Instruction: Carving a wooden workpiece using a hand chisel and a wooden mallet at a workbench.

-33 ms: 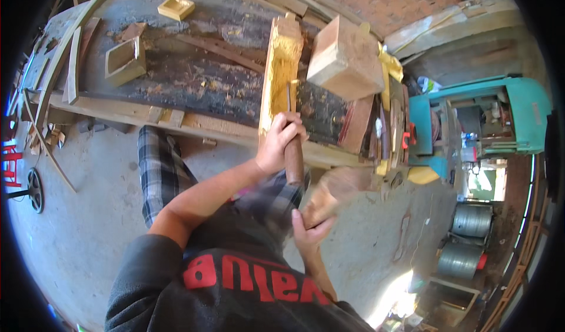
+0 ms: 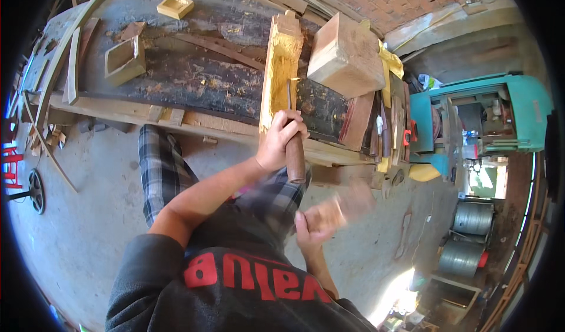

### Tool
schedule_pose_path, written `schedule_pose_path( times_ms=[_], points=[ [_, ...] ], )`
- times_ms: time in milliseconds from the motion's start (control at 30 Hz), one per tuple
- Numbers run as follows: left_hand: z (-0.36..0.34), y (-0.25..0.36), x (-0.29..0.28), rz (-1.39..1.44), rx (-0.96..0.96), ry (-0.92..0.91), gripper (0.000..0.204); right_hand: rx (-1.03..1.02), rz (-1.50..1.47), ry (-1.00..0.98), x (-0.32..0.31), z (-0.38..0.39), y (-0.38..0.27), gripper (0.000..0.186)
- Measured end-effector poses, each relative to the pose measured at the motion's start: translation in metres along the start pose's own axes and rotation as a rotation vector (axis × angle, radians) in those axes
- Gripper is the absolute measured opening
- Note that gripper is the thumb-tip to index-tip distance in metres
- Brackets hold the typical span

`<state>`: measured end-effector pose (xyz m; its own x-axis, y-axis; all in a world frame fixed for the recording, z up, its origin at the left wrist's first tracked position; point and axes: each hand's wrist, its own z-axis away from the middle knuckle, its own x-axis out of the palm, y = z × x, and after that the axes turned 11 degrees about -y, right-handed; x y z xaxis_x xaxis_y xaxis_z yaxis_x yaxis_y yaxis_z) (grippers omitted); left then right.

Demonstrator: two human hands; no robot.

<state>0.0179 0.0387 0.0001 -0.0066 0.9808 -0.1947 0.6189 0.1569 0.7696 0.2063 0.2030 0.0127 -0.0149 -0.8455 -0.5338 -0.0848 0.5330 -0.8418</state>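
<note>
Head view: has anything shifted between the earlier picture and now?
Nothing visibly changed. The left hand keeps its grip on the chisel handle, blade set in the hollowed yellow wood piece. The right hand still holds the blurred wooden mallet below it.

Pale raw wood trough [image 2: 281, 67], rough-hewn; chisel [image 2: 294, 149] handle smooth brown wood; workbench [image 2: 194, 79] dark, weathered.
</note>
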Motion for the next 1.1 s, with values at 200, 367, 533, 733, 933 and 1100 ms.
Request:
schedule_pose_path(
  times_ms=[200,367,533,733,933,1100],
  points=[
    [-0.005,-0.003,-0.003,-0.007,-0.016,-0.014,0.027,0.098,0.207,0.016,0.011,-0.017,-0.016,0.060],
    [-0.002,0.001,-0.005,-0.051,0.093,-0.034,0.032,-0.080,-0.028,0.138,0.002,0.005,-0.002,0.069],
    [-0.003,0.009,-0.011,-0.077,0.110,-0.093,0.032,-0.063,0.067,0.085,-0.005,0.000,-0.027,0.063],
    [-0.014,0.001,-0.013,-0.018,0.136,-0.107,0.030,-0.388,0.547,-0.233,-0.037,-0.016,-0.066,0.056],
    [-0.019,-0.010,-0.009,-0.078,0.056,-0.043,0.028,0.152,0.140,0.006,0.009,-0.027,-0.040,0.047],
    [-0.018,-0.003,-0.017,-0.094,0.057,-0.082,0.032,-0.295,0.228,-0.056,-0.018,-0.018,-0.047,0.038]
  ],
)
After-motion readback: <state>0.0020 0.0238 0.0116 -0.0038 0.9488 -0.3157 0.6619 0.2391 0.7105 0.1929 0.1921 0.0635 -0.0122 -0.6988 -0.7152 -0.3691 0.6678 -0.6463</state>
